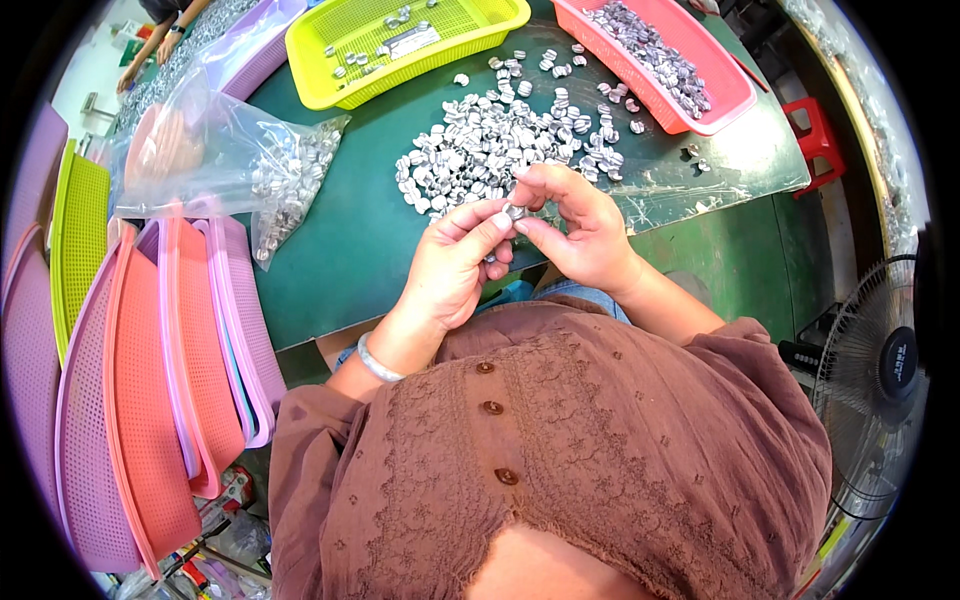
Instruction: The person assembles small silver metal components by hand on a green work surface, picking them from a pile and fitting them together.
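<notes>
My left hand and my right hand meet over the near edge of the green table. Between their thumbs and fingertips is a small, shiny, curved metal part, gripped from both sides. The fingers hide much of its shape. Just beyond my hands spreads a loose pile of similar small silvery parts, many of them curved. A few lie apart from the pile toward the right.
Behind the pile stand a yellow-green basket with some parts and a pink basket holding many. On the left are a clear plastic bag of parts and stacked coloured baskets. To the right are a red stool and a fan. Another person's arm shows far left.
</notes>
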{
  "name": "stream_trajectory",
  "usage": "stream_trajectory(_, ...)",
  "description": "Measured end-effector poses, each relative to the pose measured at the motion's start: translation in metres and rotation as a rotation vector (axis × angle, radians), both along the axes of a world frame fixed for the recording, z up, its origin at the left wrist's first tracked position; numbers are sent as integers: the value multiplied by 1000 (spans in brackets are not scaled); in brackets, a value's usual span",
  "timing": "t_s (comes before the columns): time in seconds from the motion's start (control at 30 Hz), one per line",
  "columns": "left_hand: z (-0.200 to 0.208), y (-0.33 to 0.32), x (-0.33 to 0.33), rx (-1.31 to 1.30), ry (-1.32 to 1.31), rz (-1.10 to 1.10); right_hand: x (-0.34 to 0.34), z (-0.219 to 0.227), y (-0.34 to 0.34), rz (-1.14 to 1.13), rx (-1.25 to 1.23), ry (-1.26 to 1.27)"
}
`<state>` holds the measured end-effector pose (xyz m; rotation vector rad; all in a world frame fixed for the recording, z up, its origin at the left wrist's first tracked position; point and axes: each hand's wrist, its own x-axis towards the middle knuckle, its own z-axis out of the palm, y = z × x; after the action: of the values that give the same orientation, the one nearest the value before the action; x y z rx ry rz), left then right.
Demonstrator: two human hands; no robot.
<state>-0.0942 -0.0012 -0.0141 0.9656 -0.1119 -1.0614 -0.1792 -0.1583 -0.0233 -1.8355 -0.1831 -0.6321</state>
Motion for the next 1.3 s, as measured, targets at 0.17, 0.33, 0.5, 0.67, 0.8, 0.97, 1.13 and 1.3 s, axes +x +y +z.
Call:
stream_trajectory(0.17,-5,0,0,-15,-126,35,1,7,-1,-66,-73,-44)
stream_trajectory(0.33,-5,1,2,-55,-10,-1,2,11,-1,-143,-186,-78)
stream_trajectory(0.5,-3,0,1,-55,31,-4,3,11,0,-165,-210,-100)
stream_trajectory(0.67,-2,-1,1,-49,38,-5,2,13,0,-174,-228,-116)
stream_trajectory(0.8,-3,-1,1,-63,37,-22,1,13,-1,-181,-253,-123)
stream_trajectory(0.97,-6,0,2,-65,46,-39,0,12,-1,-172,-267,-137)
stream_trajectory(1.13,-9,2,4,-124,119,-87,1,13,0,-178,-283,-162)
stream_trajectory(1.3,-11,3,7,-152,185,-126,0,14,-4,-227,-272,-142)
